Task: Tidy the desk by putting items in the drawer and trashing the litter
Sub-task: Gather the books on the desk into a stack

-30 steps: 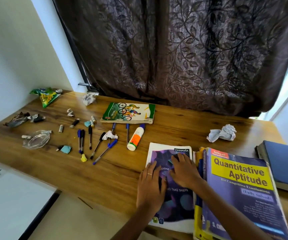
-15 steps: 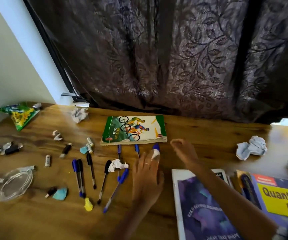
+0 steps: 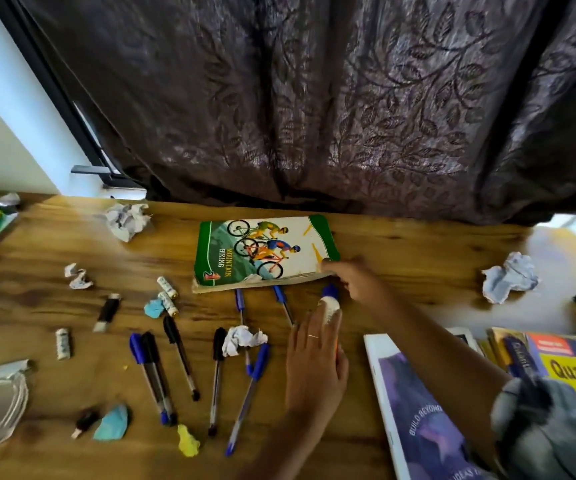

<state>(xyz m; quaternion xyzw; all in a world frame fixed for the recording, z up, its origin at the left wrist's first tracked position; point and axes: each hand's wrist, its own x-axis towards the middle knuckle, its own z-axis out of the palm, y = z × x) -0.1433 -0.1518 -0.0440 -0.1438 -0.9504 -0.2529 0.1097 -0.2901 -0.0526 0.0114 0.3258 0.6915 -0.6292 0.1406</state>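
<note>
free: desk [image 3: 418, 271] right of book [image 3: 262, 251] | blocked: pens [image 3: 175, 362] left

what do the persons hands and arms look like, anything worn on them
Both forearms are bare. The left hand wears a thin, plain ring on one finger. The right hand shows no ring or watch in this view. At the right upper arm there is a rumpled grey sleeve with darker patches. No gloves, bracelets or markings are visible.

Left hand [image 3: 314, 368] flat, fingers straight; right hand [image 3: 357, 280] reaching forward, curled.
</note>
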